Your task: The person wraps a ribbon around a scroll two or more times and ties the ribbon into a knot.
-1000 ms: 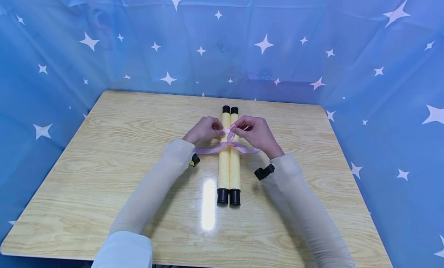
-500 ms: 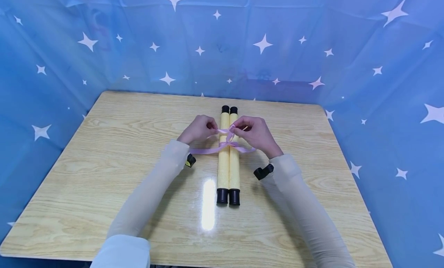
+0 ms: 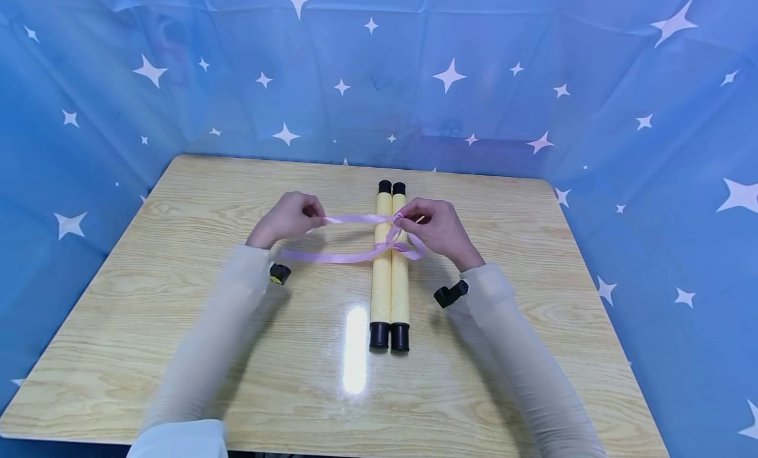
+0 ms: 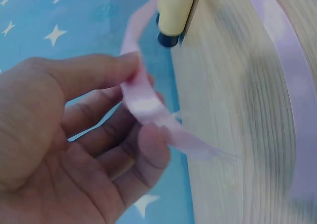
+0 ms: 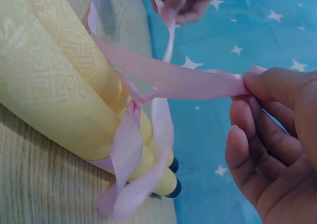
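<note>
Two pale yellow scrolls (image 3: 382, 287) with black end caps lie side by side on the table. A pink ribbon (image 3: 349, 256) goes round both and crosses at a knot on top. Left of the scrolls, my left hand (image 3: 290, 216) pinches one ribbon length between thumb and fingers; its frayed tail hangs past the fingers in the left wrist view. Above the right scroll, my right hand (image 3: 435, 226) pinches a folded ribbon loop (image 5: 198, 83) between thumb and forefinger. Another ribbon end trails left over the table, and a short curl hangs at the right.
The wood-grain table (image 3: 177, 300) carries a bright light reflection near the scrolls' lower end. A blue curtain with white stars (image 3: 379, 83) stands behind and at both sides. Small black cameras (image 3: 451, 293) sit at the wrists.
My left hand has moved left, away from the scrolls, drawing the ribbon length out with it. The lower ribbon tail now reaches further left. My right hand has stayed in place.
</note>
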Motion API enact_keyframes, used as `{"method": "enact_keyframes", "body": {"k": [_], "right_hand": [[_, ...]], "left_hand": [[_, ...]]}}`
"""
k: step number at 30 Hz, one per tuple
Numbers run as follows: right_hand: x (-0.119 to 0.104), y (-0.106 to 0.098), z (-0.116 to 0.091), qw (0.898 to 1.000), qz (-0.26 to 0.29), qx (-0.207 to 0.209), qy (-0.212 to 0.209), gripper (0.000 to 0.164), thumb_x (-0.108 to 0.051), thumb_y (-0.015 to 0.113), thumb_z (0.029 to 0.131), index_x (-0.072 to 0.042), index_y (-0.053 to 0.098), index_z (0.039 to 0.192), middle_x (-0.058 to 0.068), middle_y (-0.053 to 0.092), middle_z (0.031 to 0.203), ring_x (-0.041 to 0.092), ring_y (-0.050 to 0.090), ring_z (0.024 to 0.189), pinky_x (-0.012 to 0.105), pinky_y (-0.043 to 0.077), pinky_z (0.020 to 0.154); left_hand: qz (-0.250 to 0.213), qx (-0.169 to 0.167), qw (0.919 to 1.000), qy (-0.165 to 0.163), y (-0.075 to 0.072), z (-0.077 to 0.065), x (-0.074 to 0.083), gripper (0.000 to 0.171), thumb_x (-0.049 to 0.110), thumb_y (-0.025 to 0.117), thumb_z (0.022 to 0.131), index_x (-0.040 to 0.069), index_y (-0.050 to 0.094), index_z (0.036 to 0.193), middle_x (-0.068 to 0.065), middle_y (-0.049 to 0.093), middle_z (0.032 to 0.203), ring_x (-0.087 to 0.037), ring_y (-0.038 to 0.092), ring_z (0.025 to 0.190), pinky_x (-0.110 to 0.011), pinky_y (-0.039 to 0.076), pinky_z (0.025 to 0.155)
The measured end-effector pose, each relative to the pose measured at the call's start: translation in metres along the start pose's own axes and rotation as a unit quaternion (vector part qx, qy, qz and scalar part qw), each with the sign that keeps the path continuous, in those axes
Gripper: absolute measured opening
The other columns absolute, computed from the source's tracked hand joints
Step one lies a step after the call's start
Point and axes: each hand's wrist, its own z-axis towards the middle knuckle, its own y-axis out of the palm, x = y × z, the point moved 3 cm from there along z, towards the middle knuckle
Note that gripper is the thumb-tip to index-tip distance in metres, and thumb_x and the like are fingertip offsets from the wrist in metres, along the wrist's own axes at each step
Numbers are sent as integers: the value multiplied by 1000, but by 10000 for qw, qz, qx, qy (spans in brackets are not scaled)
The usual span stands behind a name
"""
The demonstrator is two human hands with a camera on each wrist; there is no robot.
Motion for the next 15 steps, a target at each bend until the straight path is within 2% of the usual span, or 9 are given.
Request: {"method": "enact_keyframes", "body": {"k": [4,6,8,12,15], "right_hand": [[22,3,8,9999,92,41,12,19,-22,71,92,-6,74,101,11,72,95,25,64,79,31,51,68],[32,4,12,9998,162,67,11,19,-26,73,90,-10,75,99,6,72,93,24,64,79,33,52,69],[33,3,12,9998,185,56,-26,20,-30,73,89,-12,75,97,4,72,91,24,64,79,33,52,69],[33,2,12,9999,146,51,-39,19,-33,74,88,-15,75,95,0,72,89,29,65,81,33,52,67],[34,2,12,9999,119,39,-47,19,-33,73,89,-16,75,95,-1,71,89,31,65,81,33,52,66]], "left_hand": [[51,-311,9993,-194,-4,-19,-9,11,14,64,94,4,69,92,-10,66,87,-21,55,72,-34,47,66],[81,-568,9981,-234,-3,-28,-14,9,11,63,93,4,69,91,-10,66,87,-20,55,72,-33,46,65],[119,-892,9955,-289,1,-34,-18,8,8,63,92,4,69,89,-9,66,86,-19,54,72,-32,46,66],[276,-1633,9848,-524,9,-41,-22,7,10,67,88,6,70,84,-3,64,83,-17,52,72,-30,44,66],[565,-1853,9792,-610,14,-41,-21,9,16,71,86,8,70,83,-1,64,83,-15,51,73,-29,43,66]]}}
